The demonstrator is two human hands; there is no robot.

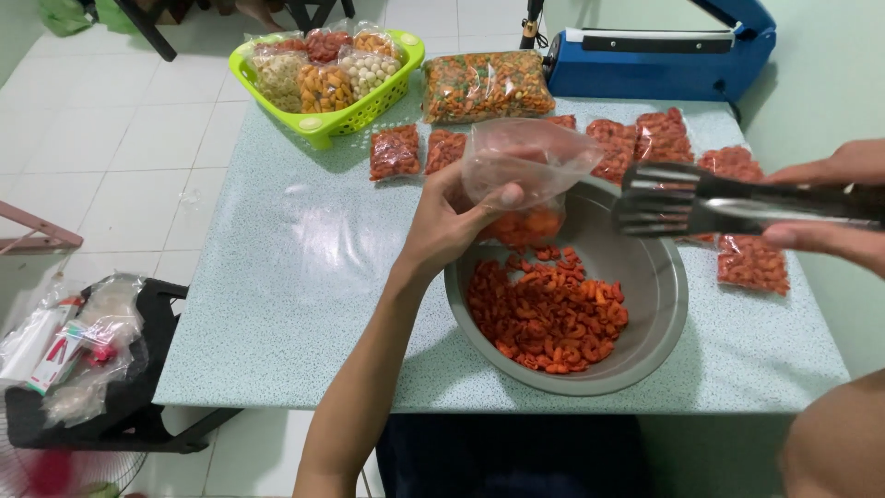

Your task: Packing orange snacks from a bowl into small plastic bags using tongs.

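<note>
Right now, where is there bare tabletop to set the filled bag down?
The widest bare patch is the table left of the metal bowl, below the green basket. The far right side is crowded with sealed snack packets up to the blue sealer.

Clear, glossy, crinkled plastic bag [525, 157] pinched in left hand [452, 226]. Dull brushed metal tongs [687, 198], smooth with soft sheen, gripped in right hand [825, 207]. Below bag, matt grey metal bowl [659, 277], smooth inside, filled with rough, dry orange-red snack pieces [548, 314]. Under bowl, speckled pale tabletop [286, 277], smooth, faintly glossy. Beyond grip, glossy lime plastic basket [323, 124]; shiny blue painted sealer [664, 60] seen.
</note>
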